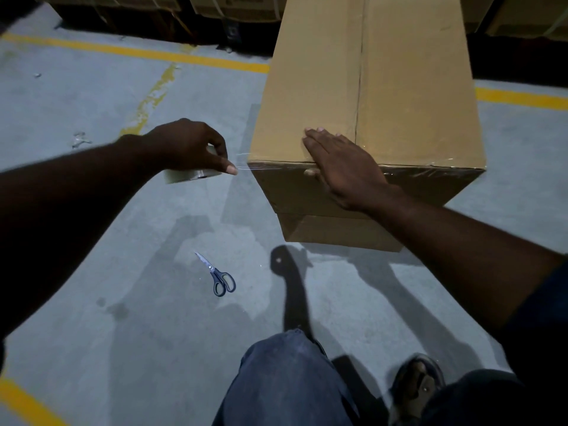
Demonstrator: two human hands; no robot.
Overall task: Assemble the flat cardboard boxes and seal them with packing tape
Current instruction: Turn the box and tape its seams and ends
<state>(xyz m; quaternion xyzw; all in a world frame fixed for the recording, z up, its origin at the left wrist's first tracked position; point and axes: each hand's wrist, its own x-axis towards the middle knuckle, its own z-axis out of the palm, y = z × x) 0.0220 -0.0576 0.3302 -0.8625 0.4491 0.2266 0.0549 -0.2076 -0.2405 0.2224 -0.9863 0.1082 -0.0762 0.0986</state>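
Observation:
A tall brown cardboard box [408, 96] stands on the concrete floor, its top flaps closed with a seam down the middle. Clear tape runs along its near top edge. My right hand [341, 167] lies flat over that edge, fingers straight on the top face and thumb on the front face. My left hand [190, 149] grips a roll of clear packing tape [192, 174] just left of the box. A stretched strip of tape [242, 162] runs from the roll to the box's near left corner.
Blue-handled scissors [218, 278] lie on the floor in front of my knee [285, 373]. Yellow floor lines [138, 52] cross behind the box. More cardboard boxes [233, 7] are stacked along the back. My sandalled foot [415, 385] is at the lower right.

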